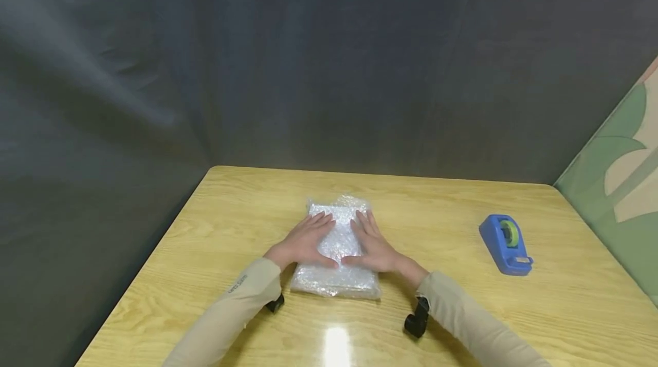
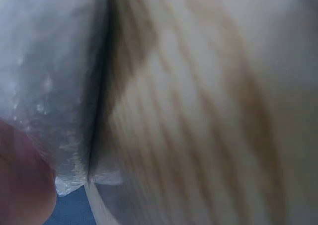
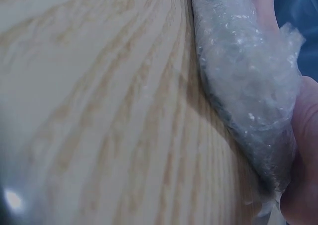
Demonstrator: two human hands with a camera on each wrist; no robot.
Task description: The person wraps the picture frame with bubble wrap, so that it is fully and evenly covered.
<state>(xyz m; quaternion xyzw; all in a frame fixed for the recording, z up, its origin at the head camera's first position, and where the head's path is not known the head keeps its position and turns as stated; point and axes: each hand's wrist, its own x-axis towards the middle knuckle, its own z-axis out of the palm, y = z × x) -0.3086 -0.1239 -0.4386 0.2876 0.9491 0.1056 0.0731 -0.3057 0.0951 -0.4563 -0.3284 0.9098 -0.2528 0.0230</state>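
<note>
A flat rectangular package in clear bubble wrap (image 1: 336, 281) lies on the wooden table in front of the person. On its left half rests the left hand (image 1: 307, 241), fingers straight and spread. The right hand (image 1: 373, 246) lies flat on the right half, its thumb pointing towards the left thumb. Both palms face down on the plastic. The left wrist view has the puffy side of the bubble wrap (image 2: 54, 76) beside part of the hand. In the right wrist view, the crinkled bubble wrap (image 3: 248, 71) sits close over the table, fingers along its top. What the wrapping encloses is hidden.
A blue tape dispenser (image 1: 501, 250) with a green roll stands at the right of the wooden table (image 1: 205, 275). Dark curtains (image 1: 334, 70) hang behind and to the left. A green and beige patterned surface (image 1: 627, 184) borders the right side.
</note>
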